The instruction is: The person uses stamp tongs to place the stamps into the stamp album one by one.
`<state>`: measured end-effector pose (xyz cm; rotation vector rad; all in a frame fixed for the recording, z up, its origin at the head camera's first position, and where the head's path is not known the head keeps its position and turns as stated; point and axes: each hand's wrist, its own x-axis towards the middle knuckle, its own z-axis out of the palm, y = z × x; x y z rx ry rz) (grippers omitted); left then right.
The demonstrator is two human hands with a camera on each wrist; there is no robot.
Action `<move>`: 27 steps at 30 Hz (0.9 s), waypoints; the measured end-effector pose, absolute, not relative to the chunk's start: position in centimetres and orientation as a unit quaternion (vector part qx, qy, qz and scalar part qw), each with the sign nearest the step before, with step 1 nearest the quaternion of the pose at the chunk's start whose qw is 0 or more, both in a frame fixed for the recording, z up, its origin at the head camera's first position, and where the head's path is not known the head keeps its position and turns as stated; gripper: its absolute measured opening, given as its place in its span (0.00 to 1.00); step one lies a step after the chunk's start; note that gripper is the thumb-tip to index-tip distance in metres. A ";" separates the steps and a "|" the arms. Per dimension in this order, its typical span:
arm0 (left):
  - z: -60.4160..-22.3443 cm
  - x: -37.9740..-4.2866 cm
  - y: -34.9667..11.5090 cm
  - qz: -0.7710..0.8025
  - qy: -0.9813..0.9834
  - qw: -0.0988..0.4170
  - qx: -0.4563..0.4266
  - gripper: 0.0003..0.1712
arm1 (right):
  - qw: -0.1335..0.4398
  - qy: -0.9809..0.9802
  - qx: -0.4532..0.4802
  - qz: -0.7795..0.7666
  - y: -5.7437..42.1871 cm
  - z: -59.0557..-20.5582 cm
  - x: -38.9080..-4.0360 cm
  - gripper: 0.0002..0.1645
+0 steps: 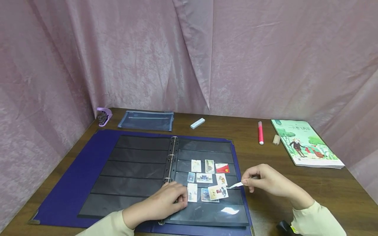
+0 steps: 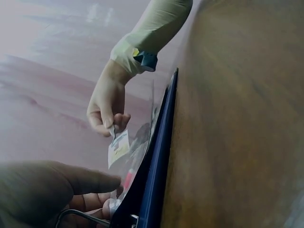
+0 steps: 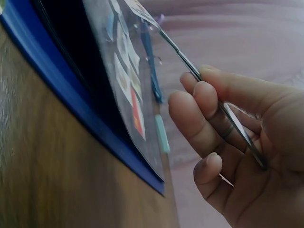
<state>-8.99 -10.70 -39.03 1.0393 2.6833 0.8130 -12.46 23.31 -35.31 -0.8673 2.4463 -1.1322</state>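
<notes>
My right hand (image 1: pixel 267 182) pinches a pair of metal tweezers (image 3: pixel 240 127) between thumb and fingers. The tweezers' tips hold a white-bordered stamp (image 1: pixel 218 192) over the lower part of the album's right page, where it overlaps a bluish stamp (image 1: pixel 205 195). Several other stamps lie in loose rows on that black page, among them a red one (image 1: pixel 222 168) and a wide one (image 1: pixel 204 178) showing a building. Resting on the page beside the binder rings, my left hand (image 1: pixel 165 200) has loosely bent fingers, close to a pale upright stamp (image 1: pixel 192 192).
The blue stamp album (image 1: pixel 73 173) lies spread across the table, its left page (image 1: pixel 130 168) of black strips. Behind it are a purple stapler-like item (image 1: pixel 104 116), a mesh pouch (image 1: pixel 146 121) and a pale small box (image 1: pixel 198 123). A red marker (image 1: pixel 260 132), an eraser (image 1: pixel 276 139) and a book (image 1: pixel 307 144) are at right.
</notes>
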 end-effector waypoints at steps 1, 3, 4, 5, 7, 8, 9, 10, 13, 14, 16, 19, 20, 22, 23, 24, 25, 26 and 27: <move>-39.0 -9.0 -10.7 0.272 0.895 0.077 0.345 0.11 | 0.157 0.854 -0.298 -0.396 23.0 -35.4 -12.5 0.10; -39.1 -9.1 -10.7 0.274 0.895 0.082 0.344 0.12 | 0.162 0.857 -0.289 -0.395 22.3 -35.7 -12.6 0.10; -39.1 -9.1 -10.8 0.274 0.895 0.084 0.343 0.12 | 0.166 0.858 -0.283 -0.395 22.0 -35.8 -12.7 0.10; -39.1 -9.1 -10.8 0.274 0.895 0.084 0.343 0.12 | 0.168 0.859 -0.280 -0.395 21.7 -35.9 -12.7 0.11; -39.1 -9.1 -10.8 0.272 0.894 0.083 0.346 0.12 | 0.171 0.860 -0.277 -0.394 21.1 -36.2 -12.8 0.11; -39.1 -9.1 -10.8 0.271 0.894 0.083 0.347 0.12 | 0.171 0.860 -0.276 -0.395 20.9 -36.4 -12.8 0.11; -39.1 -9.1 -10.8 0.271 0.894 0.082 0.349 0.12 | 0.172 0.859 -0.275 -0.396 20.7 -36.5 -12.8 0.12; -39.1 -9.1 -10.8 0.270 0.894 0.083 0.349 0.11 | 0.173 0.859 -0.273 -0.397 20.5 -36.6 -12.7 0.12; -39.0 -9.1 -10.8 0.270 0.893 0.087 0.350 0.11 | 0.170 0.856 -0.276 -0.403 19.9 -36.9 -12.5 0.12; -39.0 -9.1 -10.8 0.271 0.893 0.088 0.349 0.11 | 0.169 0.855 -0.277 -0.405 19.7 -37.0 -12.4 0.12; -38.9 -9.1 -10.8 0.273 0.892 0.091 0.348 0.11 | 0.171 0.855 -0.275 -0.405 19.3 -37.1 -12.2 0.11; -38.9 -9.1 -10.8 0.275 0.892 0.093 0.346 0.11 | 0.171 0.858 -0.273 -0.399 18.9 -37.3 -11.9 0.11; -38.9 -9.0 -10.8 0.275 0.892 0.093 0.346 0.11 | 0.173 0.860 -0.270 -0.397 18.8 -37.3 -11.8 0.11; -38.9 -9.0 -10.8 0.275 0.893 0.093 0.345 0.11 | 0.172 0.864 -0.266 -0.390 18.6 -37.3 -11.6 0.11; -38.9 -9.0 -10.8 0.275 0.893 0.092 0.345 0.11 | 0.171 0.866 -0.265 -0.387 18.5 -37.3 -11.6 0.11; -38.9 -9.0 -10.8 0.275 0.893 0.093 0.345 0.11 | 0.172 0.867 -0.265 -0.385 18.4 -37.3 -11.5 0.11; -39.0 -9.0 -10.8 0.274 0.893 0.092 0.345 0.11 | 0.172 0.868 -0.265 -0.384 18.4 -37.3 -11.5 0.11; -39.0 -9.0 -10.8 0.274 0.893 0.091 0.344 0.12 | 0.172 0.869 -0.265 -0.381 18.3 -37.3 -11.4 0.11; -39.0 -9.0 -10.8 0.273 0.894 0.091 0.344 0.12 | 0.172 0.870 -0.265 -0.379 18.2 -37.3 -11.4 0.11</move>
